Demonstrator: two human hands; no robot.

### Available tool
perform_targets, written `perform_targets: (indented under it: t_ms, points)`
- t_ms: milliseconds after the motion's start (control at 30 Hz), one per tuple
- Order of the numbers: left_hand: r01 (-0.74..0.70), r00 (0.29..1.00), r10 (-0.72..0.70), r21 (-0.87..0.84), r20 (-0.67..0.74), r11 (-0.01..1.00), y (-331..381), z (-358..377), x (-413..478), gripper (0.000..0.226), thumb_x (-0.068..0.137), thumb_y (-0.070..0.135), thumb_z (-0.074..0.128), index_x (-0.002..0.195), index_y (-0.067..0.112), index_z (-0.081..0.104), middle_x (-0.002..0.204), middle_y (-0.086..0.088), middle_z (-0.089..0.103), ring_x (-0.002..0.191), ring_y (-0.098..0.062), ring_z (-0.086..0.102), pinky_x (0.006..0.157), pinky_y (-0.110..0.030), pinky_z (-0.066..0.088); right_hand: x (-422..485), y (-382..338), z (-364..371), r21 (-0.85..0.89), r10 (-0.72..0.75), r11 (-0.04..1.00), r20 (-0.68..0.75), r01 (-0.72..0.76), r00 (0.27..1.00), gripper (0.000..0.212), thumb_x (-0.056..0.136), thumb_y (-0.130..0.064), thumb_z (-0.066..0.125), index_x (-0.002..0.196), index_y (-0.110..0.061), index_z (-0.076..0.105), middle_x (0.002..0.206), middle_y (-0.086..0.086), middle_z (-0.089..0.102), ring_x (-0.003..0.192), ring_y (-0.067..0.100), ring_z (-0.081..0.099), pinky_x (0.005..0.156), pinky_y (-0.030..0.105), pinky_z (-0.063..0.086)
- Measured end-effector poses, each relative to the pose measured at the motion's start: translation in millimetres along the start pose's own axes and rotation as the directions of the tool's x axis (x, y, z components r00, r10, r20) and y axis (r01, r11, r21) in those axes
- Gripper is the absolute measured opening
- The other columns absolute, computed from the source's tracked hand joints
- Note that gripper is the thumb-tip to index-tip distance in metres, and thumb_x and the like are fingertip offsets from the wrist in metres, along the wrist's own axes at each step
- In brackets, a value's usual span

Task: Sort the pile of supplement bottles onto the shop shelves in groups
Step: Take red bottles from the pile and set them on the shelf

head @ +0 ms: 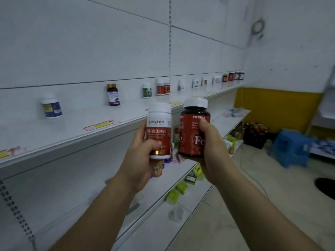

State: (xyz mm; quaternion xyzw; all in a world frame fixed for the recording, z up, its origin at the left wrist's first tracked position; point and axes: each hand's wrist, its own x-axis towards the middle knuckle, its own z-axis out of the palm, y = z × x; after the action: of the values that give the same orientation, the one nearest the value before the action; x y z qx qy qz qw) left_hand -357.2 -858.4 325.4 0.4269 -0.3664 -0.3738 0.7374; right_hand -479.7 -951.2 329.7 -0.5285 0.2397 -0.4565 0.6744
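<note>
Supplement bottles are held up side by side in front of the upper shelf [90,122], one in each hand and nearly touching. The left hand [141,160] grips a white bottle [159,124] with a white cap and a red label printed in Chinese characters. Its thumb curls across the lower front of the label and the fingers wrap behind. The right hand [212,153] grips a dark bottle [194,134] with a white cap and a red label marked "PIETRICK" and "Fe". Its thumb presses the upper label while the fingers cup the back and base. Both bottles are upright and capped, and their contents cannot be seen.

More capped bottles stand well apart in a row on the upper shelf, against the back panel. From the left there is a blue-labelled bottle [51,107], a purple bottle [112,96] with an orange cap, a green-labelled bottle [147,91] and a red-labelled pair [163,87] standing together. Farther along are small white bottles [195,82] and, at the far end, dark jars [233,76]. Price tags [101,125] lie along the front edge.

Below the hands, the lower shelf [197,194] holds a loose pile with an orange-labelled bottle [158,169] and green boxes [181,187]. On the floor by the yellow wall panel [277,107] sit a blue stool [290,147] and a dark crate [254,136], whose contents are too blurred to tell.
</note>
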Motion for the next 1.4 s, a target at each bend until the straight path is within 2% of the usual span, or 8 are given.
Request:
perform_targets:
  t_ms: [167,300,467,667,800,900,1033,1400]
  points:
    - [-0.001,0.994,0.007,-0.058,0.109,0.998,-31.2,12.0,91.1,0.063,0.085,-0.01,0.036,0.137,0.025,0.044,0.104,-0.014,0.062,0.085,-0.027,0.059,0.067,-0.037,0.053,72.2,-2.4,-26.2,0.007,-0.015,1.0,-0.01,0.015,1.0,0.026,0.094,-0.022,0.047,0.12,-0.018,0.053,0.11,0.009,0.066,0.098,0.026,0.065,0.08,0.045,0.056]
    - [0.03,0.98,-0.007,-0.114,0.197,0.993,-50.0,29.8,162.1,0.062,0.084,-0.009,0.037,0.134,0.027,0.047,0.103,-0.009,0.065,0.085,-0.023,0.062,0.063,-0.033,0.055,128.1,-8.9,-54.0,0.035,0.018,0.999,-0.018,-0.017,1.0,0.035,0.091,-0.009,0.042,0.124,-0.013,0.052,0.116,0.014,0.063,0.105,0.032,0.062,0.086,0.048,0.054]
    - [0.114,0.948,-0.064,-0.143,0.313,0.983,-83.5,71.0,229.9,0.055,0.068,0.002,0.049,0.112,0.034,0.06,0.094,-0.005,0.069,0.087,-0.025,0.063,0.076,-0.045,0.055,179.2,-15.6,-105.7,0.067,0.01,0.998,-0.102,-0.004,0.995,0.034,0.091,-0.009,0.041,0.122,-0.015,0.054,0.118,0.015,0.064,0.11,0.034,0.061,0.091,0.051,0.051]
    - [0.167,0.916,-0.109,-0.122,0.385,0.978,-140.8,148.2,302.8,0.069,0.062,0.005,0.051,0.127,0.029,0.051,0.095,-0.006,0.068,0.08,-0.02,0.067,0.067,-0.037,0.055,240.9,-26.2,-195.3,-0.022,-0.036,0.999,-0.245,0.032,0.969,0.027,0.094,-0.019,0.046,0.12,-0.02,0.054,0.111,0.009,0.067,0.101,0.028,0.065,0.09,0.05,0.052]
    - [0.143,0.916,-0.099,-0.087,0.388,0.986,-183.8,216.8,350.1,0.063,0.078,-0.006,0.042,0.132,0.027,0.047,0.103,-0.01,0.063,0.087,-0.025,0.063,0.075,-0.044,0.055,286.4,-42.9,-270.9,-0.119,-0.09,0.991,-0.272,0.059,0.958,0.03,0.094,-0.025,0.048,0.123,-0.022,0.052,0.113,0.007,0.067,0.101,0.027,0.065,0.088,0.049,0.053]
    - [0.128,0.92,-0.088,-0.079,0.382,0.989,-210.0,272.2,386.8,0.062,0.083,-0.007,0.039,0.136,0.025,0.043,0.108,-0.013,0.061,0.091,-0.028,0.06,0.081,-0.049,0.052,321.0,-63.4,-328.8,-0.16,-0.121,0.984,-0.283,0.077,0.951,0.02,0.093,-0.031,0.051,0.113,-0.028,0.053,0.105,0.002,0.068,0.095,0.022,0.068,0.082,0.044,0.055]
    - [0.124,0.922,-0.091,-0.066,0.375,0.99,-237.1,334.3,433.7,0.062,0.084,-0.007,0.038,0.137,0.026,0.041,0.107,-0.015,0.059,0.092,-0.031,0.059,0.077,-0.044,0.053,368.1,-90.8,-395.5,-0.202,-0.137,0.976,-0.3,0.078,0.944,0.025,0.092,-0.037,0.055,0.116,-0.028,0.053,0.102,0.0,0.07,0.091,0.019,0.069,0.08,0.043,0.056]
    - [0.112,0.943,-0.097,-0.032,0.319,0.993,-321.0,421.9,579.7,0.065,0.085,-0.011,0.042,0.133,0.032,0.044,0.106,-0.009,0.064,0.093,-0.028,0.063,0.081,-0.045,0.054,526.6,-93.0,-517.3,-0.19,-0.101,0.981,-0.275,0.048,0.956,0.03,0.093,-0.041,0.054,0.119,-0.028,0.051,0.107,0.002,0.068,0.096,0.021,0.068,0.083,0.044,0.056]
